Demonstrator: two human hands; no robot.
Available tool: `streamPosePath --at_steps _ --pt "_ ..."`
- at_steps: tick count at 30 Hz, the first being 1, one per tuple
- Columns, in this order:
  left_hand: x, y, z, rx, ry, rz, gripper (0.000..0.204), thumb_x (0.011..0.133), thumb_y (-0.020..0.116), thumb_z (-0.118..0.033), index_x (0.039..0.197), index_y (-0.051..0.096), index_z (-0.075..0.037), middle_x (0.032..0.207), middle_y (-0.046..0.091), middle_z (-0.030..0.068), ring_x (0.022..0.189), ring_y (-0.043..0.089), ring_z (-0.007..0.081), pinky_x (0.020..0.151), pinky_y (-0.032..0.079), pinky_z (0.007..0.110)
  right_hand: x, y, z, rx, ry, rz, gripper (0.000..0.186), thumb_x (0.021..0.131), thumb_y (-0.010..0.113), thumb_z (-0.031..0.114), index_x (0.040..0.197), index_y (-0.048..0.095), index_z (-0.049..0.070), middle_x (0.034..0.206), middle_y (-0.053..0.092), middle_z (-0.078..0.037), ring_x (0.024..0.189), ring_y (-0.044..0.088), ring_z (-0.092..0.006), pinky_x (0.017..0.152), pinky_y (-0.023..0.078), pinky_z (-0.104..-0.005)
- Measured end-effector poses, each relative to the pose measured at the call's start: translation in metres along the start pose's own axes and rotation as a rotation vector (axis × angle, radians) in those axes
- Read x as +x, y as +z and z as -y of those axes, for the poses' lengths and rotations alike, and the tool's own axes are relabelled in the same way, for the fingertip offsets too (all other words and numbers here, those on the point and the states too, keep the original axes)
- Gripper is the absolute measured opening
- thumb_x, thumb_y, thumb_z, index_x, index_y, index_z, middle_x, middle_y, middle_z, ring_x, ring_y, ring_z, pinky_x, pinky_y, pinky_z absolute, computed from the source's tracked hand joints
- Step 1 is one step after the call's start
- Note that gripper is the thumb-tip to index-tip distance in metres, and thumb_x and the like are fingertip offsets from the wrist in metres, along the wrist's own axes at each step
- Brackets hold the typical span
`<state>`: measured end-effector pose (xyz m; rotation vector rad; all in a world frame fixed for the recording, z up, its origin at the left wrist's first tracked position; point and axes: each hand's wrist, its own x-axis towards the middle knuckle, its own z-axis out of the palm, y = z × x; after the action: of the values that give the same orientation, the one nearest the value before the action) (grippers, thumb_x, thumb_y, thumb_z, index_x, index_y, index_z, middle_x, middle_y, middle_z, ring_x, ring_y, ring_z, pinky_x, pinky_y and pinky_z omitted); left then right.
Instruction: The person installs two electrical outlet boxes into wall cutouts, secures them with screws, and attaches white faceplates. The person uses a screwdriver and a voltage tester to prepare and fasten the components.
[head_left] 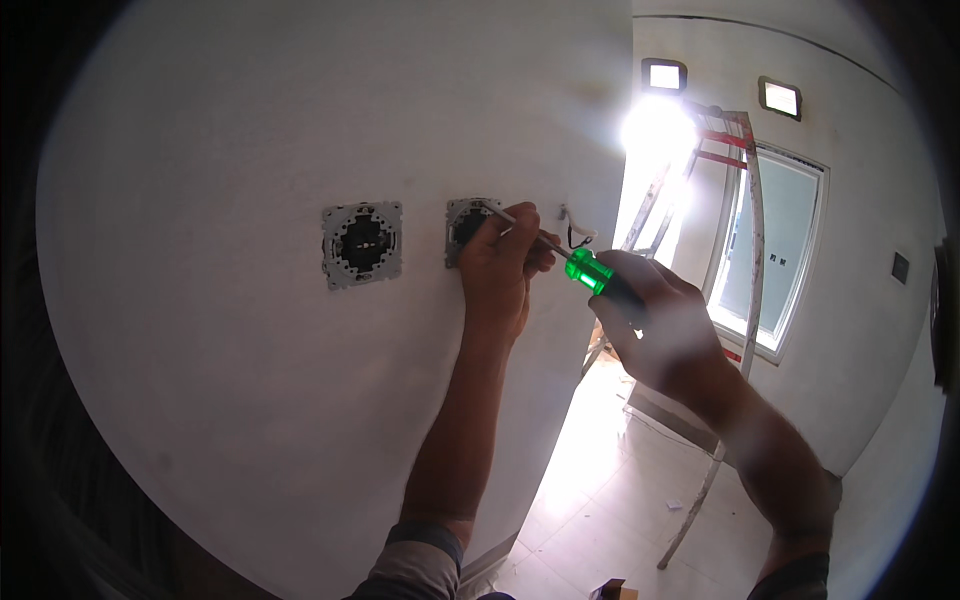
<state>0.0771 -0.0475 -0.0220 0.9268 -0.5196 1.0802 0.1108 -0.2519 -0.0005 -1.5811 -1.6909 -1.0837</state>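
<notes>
A screwdriver (589, 272) with a clear green and black handle slants up to the left, and its tip meets the top of a wall socket insert (460, 222). My right hand (665, 325) is closed round the handle. The fingers of my left hand (492, 275) pinch the metal shaft near the tip and hide the right part of that insert. To its left, a second socket insert (393, 245) with a grey metal frame and black centre sits in the white wall, untouched by either hand.
Loose wires (578, 228) stick out of the wall right of my left hand, near the wall's end. Beyond stands a paint-stained stepladder (752, 230) in front of a framed window (775, 255). A small open box (612, 590) lies on the tiled floor (610, 500).
</notes>
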Motion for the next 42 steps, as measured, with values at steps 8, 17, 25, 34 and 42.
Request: streamPosePath --at_steps 8,17,25,34,42 --pt "0.005 -0.002 0.002 -0.039 0.026 0.031 0.012 0.103 0.068 -0.016 0.102 0.067 -0.004 0.084 0.072 0.0077 0.074 0.069 0.0134 0.064 0.054 0.027 0.002 -0.002 -0.001 -0.060 -0.029 0.023 0.042 0.091 0.075 0.010 0.131 0.061 0.006 0.093 0.068 -0.014 0.075 0.072 -0.0278 0.066 0.058 -0.0376" --pt "0.005 -0.006 0.006 -0.091 0.033 0.080 0.011 0.103 0.069 -0.016 0.102 0.067 -0.005 0.085 0.073 0.0093 0.073 0.069 0.0130 0.063 0.055 0.027 -0.002 -0.004 0.001 -0.082 0.012 0.075 0.027 0.086 0.077 0.005 0.111 0.066 0.003 0.115 0.067 -0.016 0.093 0.071 -0.0316 0.079 0.060 -0.0400" --pt "0.003 -0.006 0.003 -0.188 0.000 0.060 0.017 0.105 0.065 -0.020 0.111 0.069 -0.004 0.090 0.075 0.0110 0.081 0.072 0.0155 0.071 0.057 0.029 0.042 -0.031 0.013 0.243 0.466 0.403 0.020 0.101 0.063 0.013 0.114 0.067 -0.001 0.103 0.067 -0.015 0.070 0.067 -0.0164 0.066 0.057 -0.0315" --pt "-0.003 0.009 0.025 -0.419 0.128 0.216 0.028 0.109 0.056 -0.025 0.119 0.069 -0.002 0.105 0.076 0.0124 0.100 0.072 0.0213 0.095 0.055 0.040 0.042 -0.048 0.020 -0.153 -0.010 0.251 0.058 0.085 0.076 -0.002 0.140 0.059 0.002 0.112 0.063 -0.016 0.092 0.067 -0.0237 0.077 0.060 -0.0331" --pt "0.001 0.011 0.026 -0.531 0.143 0.166 0.024 0.110 0.056 -0.021 0.116 0.067 -0.001 0.101 0.076 0.0148 0.088 0.073 0.0212 0.076 0.057 0.032 0.040 -0.039 0.027 -0.154 0.005 0.190 0.033 0.096 0.069 0.011 0.124 0.064 -0.004 0.087 0.063 -0.013 0.068 0.065 -0.0262 0.062 0.054 -0.0391"
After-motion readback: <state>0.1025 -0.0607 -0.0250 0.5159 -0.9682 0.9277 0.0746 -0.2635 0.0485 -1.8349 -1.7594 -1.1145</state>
